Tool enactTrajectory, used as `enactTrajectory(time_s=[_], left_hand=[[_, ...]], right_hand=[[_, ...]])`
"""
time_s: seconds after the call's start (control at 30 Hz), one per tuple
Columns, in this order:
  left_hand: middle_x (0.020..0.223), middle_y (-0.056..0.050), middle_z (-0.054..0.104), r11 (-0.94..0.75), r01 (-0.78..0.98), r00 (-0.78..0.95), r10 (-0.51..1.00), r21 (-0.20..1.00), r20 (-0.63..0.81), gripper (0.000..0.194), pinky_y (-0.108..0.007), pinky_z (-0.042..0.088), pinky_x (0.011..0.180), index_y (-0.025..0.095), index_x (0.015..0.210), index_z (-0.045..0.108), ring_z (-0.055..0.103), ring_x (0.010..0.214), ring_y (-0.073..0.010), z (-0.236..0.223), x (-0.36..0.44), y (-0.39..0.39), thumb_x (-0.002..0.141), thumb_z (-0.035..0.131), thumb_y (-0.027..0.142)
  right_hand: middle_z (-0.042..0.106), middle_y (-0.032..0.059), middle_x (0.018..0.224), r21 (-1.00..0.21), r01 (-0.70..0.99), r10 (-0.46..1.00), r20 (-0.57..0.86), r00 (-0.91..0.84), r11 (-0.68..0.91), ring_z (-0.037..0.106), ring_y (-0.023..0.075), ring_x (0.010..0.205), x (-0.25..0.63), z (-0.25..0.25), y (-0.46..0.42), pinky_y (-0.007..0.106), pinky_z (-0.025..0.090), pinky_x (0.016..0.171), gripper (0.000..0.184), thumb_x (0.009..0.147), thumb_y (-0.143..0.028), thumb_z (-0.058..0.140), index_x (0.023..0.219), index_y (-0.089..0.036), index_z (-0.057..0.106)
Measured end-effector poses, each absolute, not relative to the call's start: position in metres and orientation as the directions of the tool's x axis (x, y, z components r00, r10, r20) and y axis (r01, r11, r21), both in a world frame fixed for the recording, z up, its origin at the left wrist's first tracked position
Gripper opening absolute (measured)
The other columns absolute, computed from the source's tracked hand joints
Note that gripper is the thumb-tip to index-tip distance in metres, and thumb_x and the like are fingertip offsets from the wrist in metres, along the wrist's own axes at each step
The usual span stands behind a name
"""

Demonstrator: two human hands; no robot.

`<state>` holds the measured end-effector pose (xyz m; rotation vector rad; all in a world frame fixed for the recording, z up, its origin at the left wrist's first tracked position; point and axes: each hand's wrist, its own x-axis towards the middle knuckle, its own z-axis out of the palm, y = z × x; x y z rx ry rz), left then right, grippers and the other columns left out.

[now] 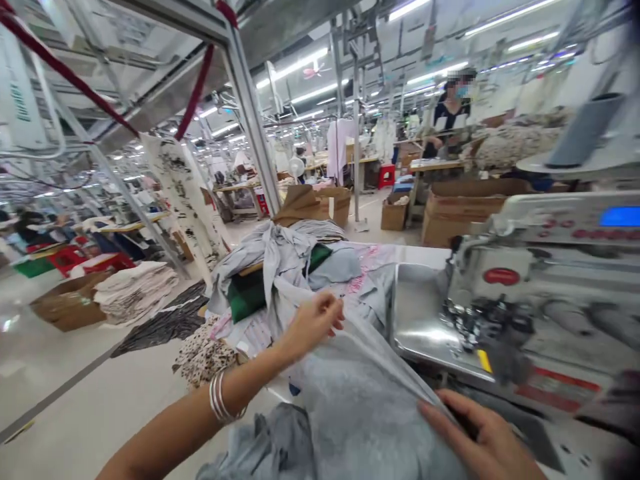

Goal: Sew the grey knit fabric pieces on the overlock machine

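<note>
Left hand (pixel 313 325) is pinching the grey fabric (pixel 360 400), fingers curled in and closed on a gathered fold, just left of the sewing machine (pixel 530 280). Right hand (pixel 480 437) is gripping the same fabric closer to the sewing machine, fingers closed over the edge, thumb hidden by the cloth. The fabric is stretching fairly taut between the two hands, with a loose grey bunch (pixel 260 443) sagging below the left wrist. At least three thin silver bangles (pixel 220 398) are sitting on the left wrist; exact count is hard to tell.

The steel plate (pixel 417 313) is lying just left of the sewing machine's needle area, not touched by either hand. One blue display (pixel 620 215) and one red round badge (pixel 501 276) are showing on the sewing machine's body.

Left of the sewing machine, a heap of cloth is lying on the tabletop (pixel 400 255), including one dark green piece (pixel 245 298) among grey pieces (pixel 265 257). Further left, one floral fabric pile (pixel 205 357), one dark patterned fabric pile (pixel 160 327) and one cream folded stack (pixel 135 290) are resting.

Four cardboard boxes are visible: two beyond the sewing machine (pixel 465 213) (pixel 395 215), one behind the heap (pixel 320 203), one far left (pixel 70 300). One co-worker (pixel 450 120) is standing at a table beyond the sewing machine, one red stool (pixel 385 175) nearby.
</note>
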<state>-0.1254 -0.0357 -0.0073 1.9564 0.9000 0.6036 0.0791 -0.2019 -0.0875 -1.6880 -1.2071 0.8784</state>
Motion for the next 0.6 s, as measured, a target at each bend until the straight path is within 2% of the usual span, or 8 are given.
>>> enactTrajectory(time_s=[0.1,0.17,0.23,0.27,0.33,0.4,0.5,0.6], left_hand=[[0.102,-0.013,0.069,-0.687,0.241,0.832,0.509,0.686,0.218,0.015,-0.046,0.049,0.099,0.018,0.088,0.057,0.064,0.107,-0.0267,-0.063,-0.133,-0.06,0.085,0.059,0.033],[0.112,-0.011,0.069,-0.98,-0.093,0.943,-0.029,0.178,0.332,0.013,-0.045,0.045,0.105,0.022,0.102,0.059,0.059,0.117,-0.0238,-0.097,-0.153,-0.073,0.089,0.057,0.023],[0.116,-0.007,0.068,-0.952,-0.207,0.89,-0.28,-0.227,0.36,0.024,-0.048,0.038,0.112,0.025,0.113,0.057,0.057,0.121,-0.0209,-0.12,-0.173,-0.081,0.09,0.06,0.023],[0.114,-0.006,0.069,-0.935,-0.157,0.868,-0.284,-0.318,0.407,0.028,-0.05,0.034,0.115,0.027,0.115,0.056,0.057,0.121,-0.0198,-0.125,-0.18,-0.083,0.088,0.063,0.023],[0.111,-0.005,0.07,-0.954,-0.01,0.844,-0.17,-0.301,0.51,0.034,-0.052,0.027,0.117,0.029,0.118,0.054,0.057,0.121,-0.0198,-0.123,-0.185,-0.088,0.086,0.065,0.023],[0.116,-0.011,0.068,-0.989,0.033,0.825,-0.053,-0.142,0.562,0.042,-0.052,0.029,0.116,0.026,0.125,0.05,0.054,0.126,-0.024,-0.103,-0.174,-0.093,0.086,0.063,0.03],[0.133,-0.02,0.057,-0.989,-0.02,0.809,0.071,0.147,0.584,0.063,-0.054,0.03,0.114,0.02,0.139,0.036,0.044,0.135,-0.0321,-0.055,-0.141,-0.099,0.086,0.06,0.045],[0.117,-0.015,0.068,-0.906,-0.035,0.831,0.209,0.422,0.516,0.047,-0.048,0.037,0.11,0.02,0.129,0.048,0.062,0.114,-0.0274,-0.011,-0.11,-0.096,0.089,0.061,0.04]], right_hand=[[0.068,0.0001,0.069,-0.881,0.422,0.921,-0.04,0.387,-0.215,0.062,0.0206,0.067,0.106,-0.098,-0.204,0.025,0.047,0.061,0.043,0.076,-0.061,0.057,0.077,-0.021,0.071],[0.068,0.001,0.072,-0.884,0.409,0.91,-0.044,0.412,-0.228,0.061,0.0211,0.069,0.113,-0.103,-0.203,0.026,0.046,0.064,0.045,0.076,-0.062,0.057,0.082,-0.02,0.071],[0.067,0.0011,0.072,-0.898,0.384,0.915,-0.047,0.401,-0.214,0.06,0.0206,0.07,0.113,-0.103,-0.201,0.027,0.046,0.064,0.045,0.078,-0.063,0.055,0.082,-0.02,0.069],[0.065,0.0006,0.071,-0.908,0.367,0.922,-0.049,0.384,-0.201,0.059,0.0195,0.068,0.11,-0.101,-0.2,0.026,0.046,0.062,0.044,0.079,-0.063,0.054,0.08,-0.02,0.067],[0.06,-0.0011,0.067,-0.927,0.332,0.936,-0.054,0.348,-0.177,0.055,0.016,0.06,0.103,-0.092,-0.199,0.023,0.044,0.052,0.044,0.083,-0.062,0.05,0.077,-0.021,0.064],[0.058,-0.0018,0.067,-0.944,0.29,0.949,-0.062,0.31,-0.156,0.052,0.0138,0.058,0.093,-0.077,-0.2,0.02,0.041,0.045,0.043,0.085,-0.061,0.049,0.076,-0.021,0.062],[0.058,-0.0013,0.069,-0.958,0.266,0.975,-0.047,0.216,-0.105,0.052,0.0138,0.062,0.078,-0.051,-0.206,0.02,0.044,0.05,0.041,0.085,-0.058,0.053,0.073,-0.02,0.062],[0.057,-0.0009,0.064,-0.967,0.25,0.984,-0.011,0.176,-0.056,0.052,0.0145,0.06,0.067,-0.025,-0.214,0.02,0.044,0.052,0.042,0.084,-0.06,0.053,0.071,-0.023,0.066]])
